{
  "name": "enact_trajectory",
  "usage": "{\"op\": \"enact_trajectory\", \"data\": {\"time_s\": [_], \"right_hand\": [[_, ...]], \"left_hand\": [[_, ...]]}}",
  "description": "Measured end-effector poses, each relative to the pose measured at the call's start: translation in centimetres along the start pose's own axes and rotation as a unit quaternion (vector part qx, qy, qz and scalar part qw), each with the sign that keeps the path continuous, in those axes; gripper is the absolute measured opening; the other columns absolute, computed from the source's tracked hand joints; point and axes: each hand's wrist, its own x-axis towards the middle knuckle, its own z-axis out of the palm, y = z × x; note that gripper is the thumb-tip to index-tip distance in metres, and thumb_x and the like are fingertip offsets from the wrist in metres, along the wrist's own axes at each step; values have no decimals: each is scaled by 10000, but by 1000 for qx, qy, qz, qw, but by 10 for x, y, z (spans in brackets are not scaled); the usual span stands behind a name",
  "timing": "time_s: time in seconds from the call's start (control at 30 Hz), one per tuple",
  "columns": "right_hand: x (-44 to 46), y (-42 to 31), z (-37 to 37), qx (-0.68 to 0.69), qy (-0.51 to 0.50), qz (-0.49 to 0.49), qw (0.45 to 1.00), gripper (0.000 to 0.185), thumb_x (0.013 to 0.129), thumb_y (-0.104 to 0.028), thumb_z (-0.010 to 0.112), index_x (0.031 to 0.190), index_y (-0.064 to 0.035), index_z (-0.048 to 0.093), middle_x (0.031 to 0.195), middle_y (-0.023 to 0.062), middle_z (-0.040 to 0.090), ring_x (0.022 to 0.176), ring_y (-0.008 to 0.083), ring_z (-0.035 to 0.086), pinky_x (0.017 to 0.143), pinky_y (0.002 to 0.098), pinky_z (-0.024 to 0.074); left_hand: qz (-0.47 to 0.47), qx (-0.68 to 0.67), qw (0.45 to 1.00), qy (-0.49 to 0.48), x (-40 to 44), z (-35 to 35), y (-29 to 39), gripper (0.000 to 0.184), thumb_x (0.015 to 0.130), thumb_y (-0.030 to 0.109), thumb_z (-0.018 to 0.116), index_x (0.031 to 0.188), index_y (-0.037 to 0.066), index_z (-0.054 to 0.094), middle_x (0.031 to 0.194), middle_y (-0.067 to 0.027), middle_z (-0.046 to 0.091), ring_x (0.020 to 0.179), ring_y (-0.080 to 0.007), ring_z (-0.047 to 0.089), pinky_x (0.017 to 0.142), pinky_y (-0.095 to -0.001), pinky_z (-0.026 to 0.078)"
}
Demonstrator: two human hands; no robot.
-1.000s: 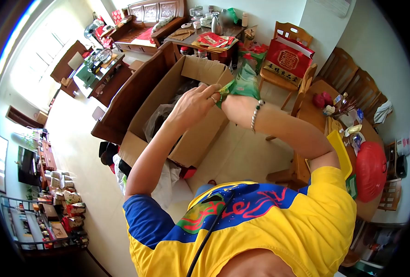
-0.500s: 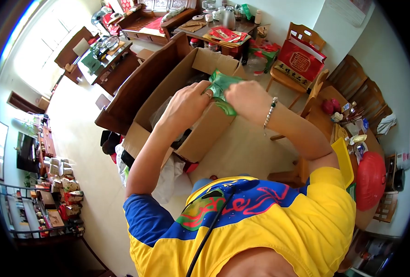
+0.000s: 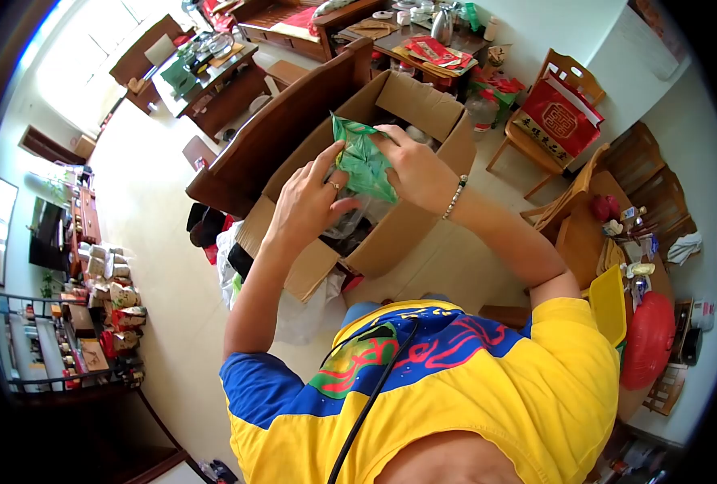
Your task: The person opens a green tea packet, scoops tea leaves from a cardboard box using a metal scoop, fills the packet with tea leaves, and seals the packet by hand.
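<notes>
Green bag held up over an open box

A green bag (image 3: 364,161) of thin, shiny plastic is held up between two hands, above an open cardboard box (image 3: 407,230). Its surface is creased all over and marked with lighter and darker patches of green; a small touch of yellow is seen at its left side. The left edge is met by the fingertips of the left hand (image 3: 314,189), whose thumb is held apart below. The upper right part is pinched by the right hand (image 3: 419,169). The far left corner is pointed up and away, and the lower part is hung loosely toward the box. Whether anything is contained inside cannot be told.
</notes>
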Motion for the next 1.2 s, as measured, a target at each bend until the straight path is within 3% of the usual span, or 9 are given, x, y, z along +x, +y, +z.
{"op": "enact_trajectory", "data": {"time_s": [0.3, 0.37, 0.4, 0.63, 0.7, 0.8, 1.03, 1.13, 1.2], "right_hand": [[53, 32, 41, 127, 8, -77, 989, 304, 820, -44, 681, 1119, 4, 656, 1242, 212, 577, 1007, 331, 655, 852, 393, 529], [67, 62, 52, 333, -1, -90, 938, 178, 849, -142, 735, 964, -7, 723, 1244, 157, 611, 960, 197, 664, 816, 300, 509], [74, 81, 75, 496, 14, -18, 868, 212, 872, -208, 747, 879, 2, 730, 1087, 99, 687, 857, 106, 640, 757, 235, 489], [79, 192, 246, 453, -225, 304, 807, 259, 864, -255, 754, 803, -6, 720, 672, 37, 675, 650, 103, 644, 644, 262, 534], [78, 217, 290, 423, -321, 303, 791, 383, 864, -376, 750, 983, -13, 723, 928, 89, 710, 793, 157, 683, 708, 277, 554], [92, 232, 325, 555, -341, 519, 554, 951, 781, -591, 750, 1439, -13, 379, 1340, 183, 529, 1020, 295, 651, 824, 405, 553], [181, 225, 390, 597, -197, 477, 615, 663, 922, -417, 658, 1407, -40, 408, 1282, 154, 548, 1030, 295, 627, 860, 425, 531], [195, 211, 394, 704, -224, 457, 496, 366, 948, -268, 639, 1249, -79, 550, 1293, 113, 558, 1089, 254, 586, 924, 389, 488], [182, 199, 375, 674, -255, 429, 544, 341, 937, -248, 646, 1228, -87, 572, 1268, 101, 577, 1087, 245, 586, 924, 381, 479]], "left_hand": [[-138, -38, 987, 66, -32, 19, -51, 254, 749, -20, 745, 979, 0, 638, 1302, -111, 613, 1006, -308, 681, 798, -355, 585], [-192, -23, 977, 92, -38, 25, -62, 237, 772, -7, 742, 986, 5, 642, 1279, -96, 630, 1002, -302, 683, 806, -356, 584], [-220, -12, 970, 98, -39, 26, -64, 184, 784, 3, 744, 913, -9, 614, 1253, -89, 649, 976, -293, 693, 790, -346, 581], [-301, 17, 946, 121, -34, 31, -61, 218, 782, -6, 756, 812, -28, 542, 1231, -133, 661, 956, -262, 677, 825, -340, 543], [-321, 41, 937, 130, -30, 35, -59, 216, 779, -33, 750, 809, -25, 536, 1222, -157, 666, 901, -216, 676, 805, -318, 540], [-403, -63, 895, 181, -32, 39, -51, 189, 769, -87, 724, 811, -20, 552, 1215, -170, 674, 906, -143, 650, 791, -296, 527], [-401, -10, 908, 122, -39, 77, -38, 277, 742, -71, 763, 749, -19, 491, 1259, -178, 641, 1085, -308, 671, 834, -337, 567], [-400, -18, 908, 128, -52, 95, -33, 306, 756, -62, 757, 731, -8, 457, 1275, -174, 632, 1078, -314, 673, 810, -339, 574], [-407, -17, 904, 133, -61, 101, -32, 302, 763, -58, 755, 731, -8, 459, 1277, -170, 632, 1079, -311, 673, 806, -339, 576]]}}
